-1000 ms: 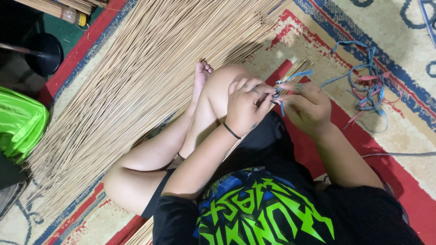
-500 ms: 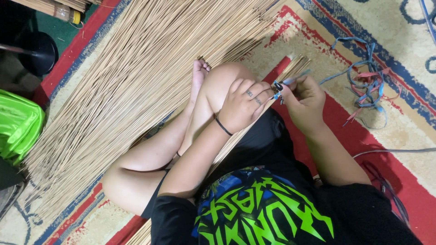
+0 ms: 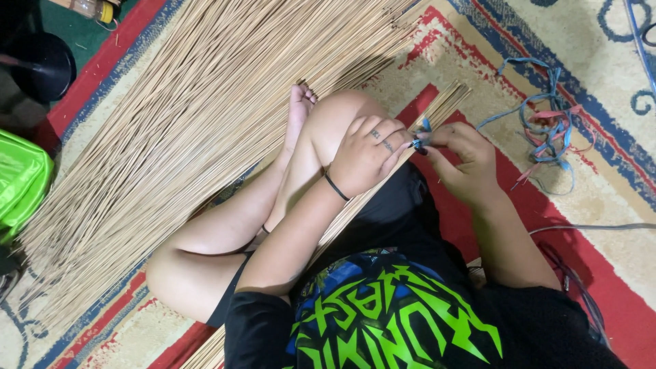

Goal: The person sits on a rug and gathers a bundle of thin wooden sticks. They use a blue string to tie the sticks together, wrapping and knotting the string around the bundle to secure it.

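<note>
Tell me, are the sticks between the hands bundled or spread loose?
Bundled: the sticks lie tight together where both hands pinch a blue strip, unlike the fanned pile.

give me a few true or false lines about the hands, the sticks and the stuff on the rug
1. Both hands meet at a blue strip by the raised knee. True.
2. The left hand wears a dark band at the wrist. True.
3. The big spread of thin sticks lies to the right of the right hand. False: it lies left of both hands, across the rug.
4. The loose tangle of blue and pink strips rests on the person's lap. False: it lies on the rug, apart from the hands.
</note>
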